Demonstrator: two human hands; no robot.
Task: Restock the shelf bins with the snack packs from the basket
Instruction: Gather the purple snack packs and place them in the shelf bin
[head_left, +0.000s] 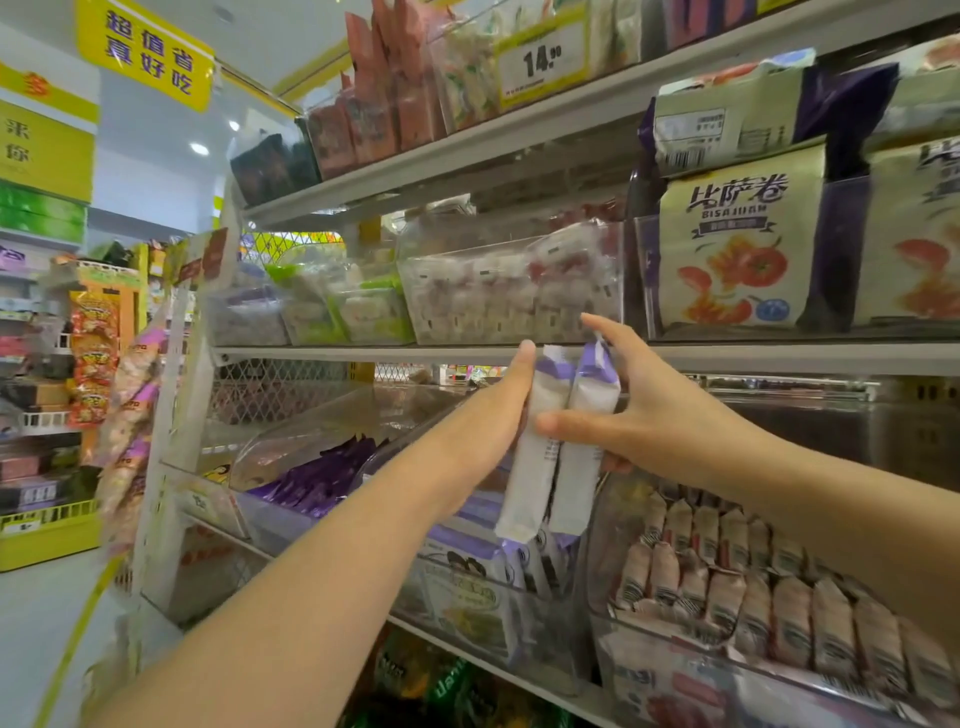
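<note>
Two upright white-and-purple snack packs (571, 467), side by side

Snack packs (558, 441) white with purple tops — price tag (543, 60) yellow-edged.

One wide-angle view from the person's head. It faces forward and slightly left at the grey metal shelf unit (363, 354), very near. Both forearms reach in from below. The left hand (498, 410) and right hand (660, 421) hold white-and-purple snack packs (535, 483) at mid-frame.
</note>
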